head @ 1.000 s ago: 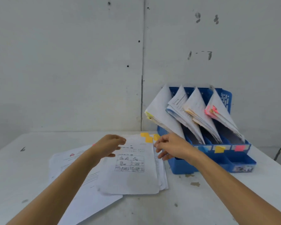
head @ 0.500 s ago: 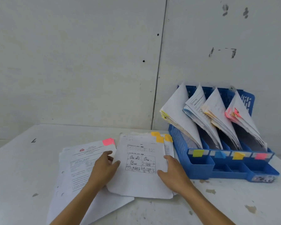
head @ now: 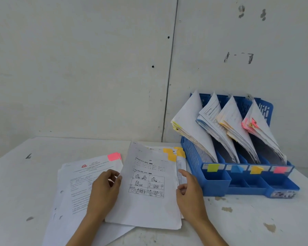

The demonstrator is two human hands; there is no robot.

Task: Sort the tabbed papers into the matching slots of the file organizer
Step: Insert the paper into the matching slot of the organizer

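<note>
I have the left hand (head: 103,194) at the left edge of the orange-tabbed stack (head: 149,206), fingers curled round that edge and thumb meeting the top sheet beside its comic panels. The right hand (head: 190,197) lies along the stack's right edge with loose, mostly straight fingers, touching it without clasping. The stack lies on the white table (head: 25,183). Its orange tabs (head: 171,154) sit at the far right corner, just beside the lattice side wall of the blue file organizer (head: 190,157), so that gap is narrow. The stack's left side overlaps the pink-tabbed papers (head: 75,183), which spread leftward with their pink tab (head: 112,156) at the far corner. The organizer stands against the wall, and all four slots hold leaning sheets. The front labels read, left to right, yellow-green (head: 212,167), blue (head: 236,169), orange (head: 255,169) and pink (head: 279,169). Bare tabletop lies far left of the papers and in front of the organizer, to the right of my right wrist.
</note>
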